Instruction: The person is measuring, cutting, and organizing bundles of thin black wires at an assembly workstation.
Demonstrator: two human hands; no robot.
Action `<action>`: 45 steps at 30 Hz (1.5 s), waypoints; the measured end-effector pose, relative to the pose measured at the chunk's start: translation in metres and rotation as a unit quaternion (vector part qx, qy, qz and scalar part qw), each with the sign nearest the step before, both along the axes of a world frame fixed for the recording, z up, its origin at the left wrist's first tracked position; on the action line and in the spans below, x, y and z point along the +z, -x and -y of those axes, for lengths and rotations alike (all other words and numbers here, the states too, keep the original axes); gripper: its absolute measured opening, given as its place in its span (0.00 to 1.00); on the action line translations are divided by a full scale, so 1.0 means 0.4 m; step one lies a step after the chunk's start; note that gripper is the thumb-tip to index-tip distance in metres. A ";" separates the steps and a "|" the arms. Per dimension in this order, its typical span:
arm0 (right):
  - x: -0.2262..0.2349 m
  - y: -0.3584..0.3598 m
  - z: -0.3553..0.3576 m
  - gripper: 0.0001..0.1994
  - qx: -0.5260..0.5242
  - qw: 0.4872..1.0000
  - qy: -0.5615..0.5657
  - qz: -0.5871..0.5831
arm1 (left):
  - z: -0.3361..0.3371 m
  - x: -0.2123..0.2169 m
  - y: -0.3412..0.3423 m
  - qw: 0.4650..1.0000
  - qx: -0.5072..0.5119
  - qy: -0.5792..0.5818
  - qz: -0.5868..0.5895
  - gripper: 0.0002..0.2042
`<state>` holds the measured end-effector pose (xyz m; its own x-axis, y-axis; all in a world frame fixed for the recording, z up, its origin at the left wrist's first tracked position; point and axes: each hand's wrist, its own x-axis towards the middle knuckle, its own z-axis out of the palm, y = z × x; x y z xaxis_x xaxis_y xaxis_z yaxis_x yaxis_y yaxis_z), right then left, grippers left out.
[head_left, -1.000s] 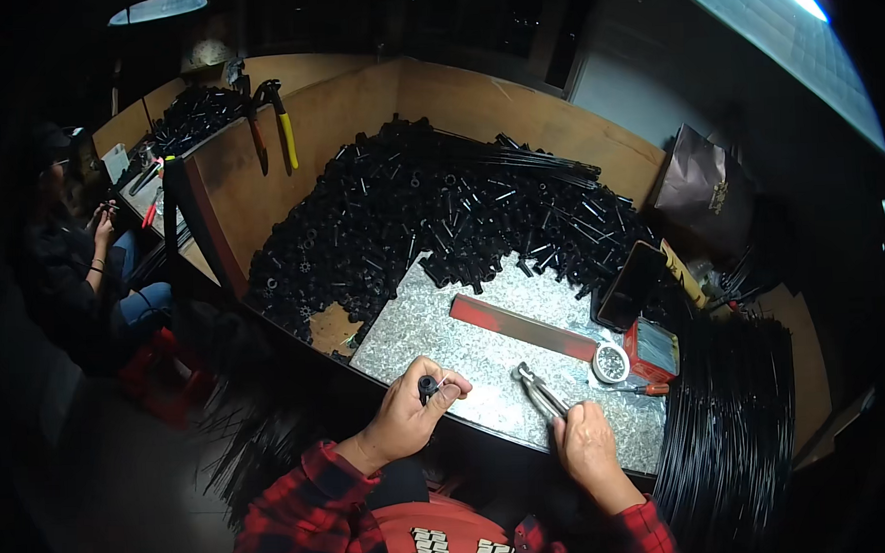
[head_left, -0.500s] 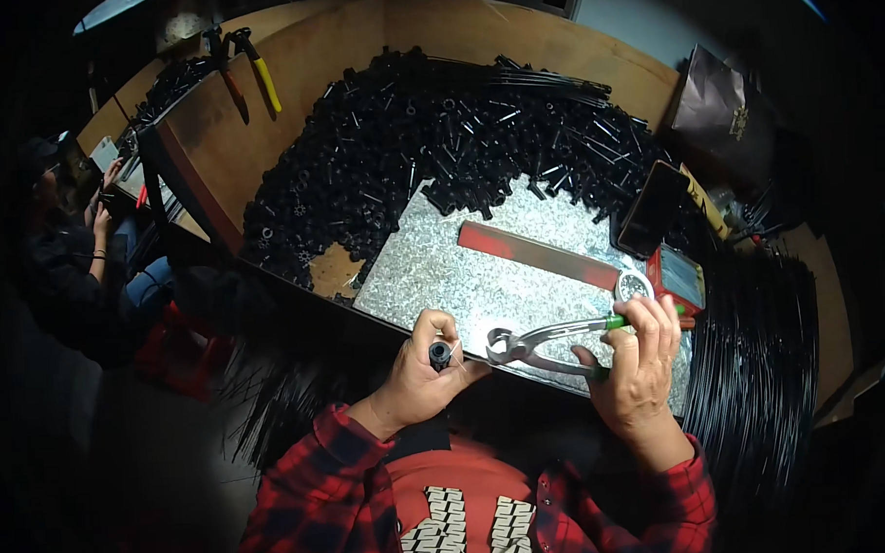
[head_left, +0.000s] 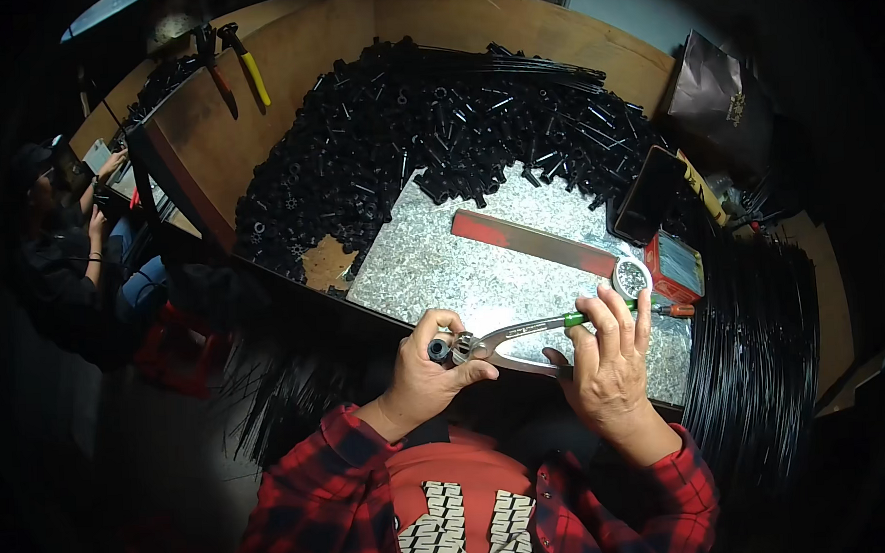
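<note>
Through the head view I had the left hand (head_left: 417, 380) curled shut around a black tube (head_left: 437, 351) near the bench's (head_left: 403, 273) front edge. The right hand (head_left: 607, 373) gripped the pincers (head_left: 522, 329) — handles apart, head just beside the tube. Black parts (head_left: 457, 120) lay heaped along the bench's back edge.

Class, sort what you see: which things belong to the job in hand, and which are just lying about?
In the job:
- pincers, in the right hand
- black tubular piece, in the left hand
- probably the heap of similar black pieces

Apparently just lying about:
- red-and-grey bar
- phone
- dark bag
</note>
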<state>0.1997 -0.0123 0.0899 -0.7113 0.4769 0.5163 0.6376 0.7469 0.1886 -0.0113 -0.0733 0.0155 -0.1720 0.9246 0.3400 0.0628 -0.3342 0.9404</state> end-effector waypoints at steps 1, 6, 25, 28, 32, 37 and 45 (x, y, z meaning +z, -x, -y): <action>0.001 -0.001 0.000 0.16 0.005 1.000 -0.011 -0.009 | -0.003 -0.005 -0.002 1.000 0.009 0.000 -0.002 0.27; -0.004 -0.020 0.015 0.11 0.007 0.996 -0.085 -0.002 | 0.000 0.002 0.001 1.000 0.015 -0.008 -0.024 0.24; -0.015 -0.054 0.091 0.18 0.032 0.523 0.850 -0.053 | -0.005 -0.013 0.047 0.977 -0.196 0.004 -0.086 0.30; -0.045 -0.062 0.115 0.21 0.090 0.872 0.468 -0.114 | -0.001 -0.006 0.053 0.986 -0.152 0.050 -0.053 0.30; -0.084 -0.075 0.102 0.13 0.126 0.905 0.396 -0.088 | -0.003 0.013 0.054 0.988 -0.147 0.034 -0.025 0.30; -0.131 -0.124 0.111 0.11 0.047 0.215 0.957 -0.189 | -0.015 0.010 0.055 0.959 -0.282 -0.011 -0.040 0.24; -0.069 -0.075 0.096 0.30 0.088 0.884 0.459 -0.005 | -0.018 -0.001 0.024 0.972 -0.203 -0.056 -0.105 0.28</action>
<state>0.2297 -0.0506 0.0623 -0.8137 0.5808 -0.0229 0.4941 0.6704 -0.5536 -0.0209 -0.0659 0.0151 0.2832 0.8570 0.4306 0.0902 -0.4708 0.8776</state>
